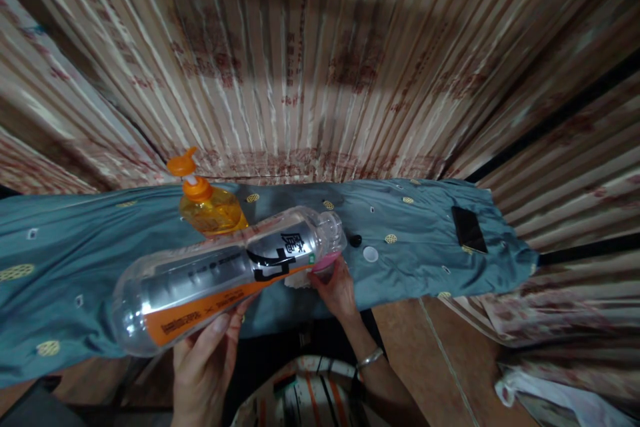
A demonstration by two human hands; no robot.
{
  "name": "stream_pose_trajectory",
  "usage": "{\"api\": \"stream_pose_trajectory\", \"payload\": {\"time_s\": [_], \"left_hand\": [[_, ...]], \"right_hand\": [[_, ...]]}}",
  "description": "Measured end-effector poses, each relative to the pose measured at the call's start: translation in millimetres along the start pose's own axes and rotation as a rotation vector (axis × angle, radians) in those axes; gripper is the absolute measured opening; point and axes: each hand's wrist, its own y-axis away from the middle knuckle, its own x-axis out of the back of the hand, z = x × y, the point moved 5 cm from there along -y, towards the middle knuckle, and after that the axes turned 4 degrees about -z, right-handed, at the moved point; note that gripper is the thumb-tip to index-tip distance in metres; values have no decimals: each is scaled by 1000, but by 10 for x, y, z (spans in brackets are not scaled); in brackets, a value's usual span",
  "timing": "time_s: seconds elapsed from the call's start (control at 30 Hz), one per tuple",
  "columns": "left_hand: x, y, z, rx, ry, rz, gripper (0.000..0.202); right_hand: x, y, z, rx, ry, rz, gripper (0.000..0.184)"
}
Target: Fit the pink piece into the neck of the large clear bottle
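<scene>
Home, seemingly (floral curtains), patterned cloth

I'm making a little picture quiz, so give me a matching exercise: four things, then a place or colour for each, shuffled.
1. large bottle
2. pump bottle
3. white disc
4. dark flat object

A. toward the right end of the cloth
B. in the left hand
C. amber and orange
D. beside a small black object

Pairs: 1-B, 2-C, 3-D, 4-A

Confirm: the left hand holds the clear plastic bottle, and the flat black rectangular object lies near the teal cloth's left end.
No: the head view shows the flat black object near the right end of the cloth. The left hand holds the clear bottle.
</scene>
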Motion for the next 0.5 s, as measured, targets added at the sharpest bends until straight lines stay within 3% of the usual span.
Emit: {"api": "stream_pose_trajectory", "payload": {"time_s": [0.27, 0.5], "left_hand": [[100, 5, -71, 1, -11, -47, 33], [238, -50, -151, 64, -64, -41, 38]], "right_hand": [[13, -4, 1, -15, -10, -17, 63], [24, -2, -4, -39, -29, -27, 62]]}}
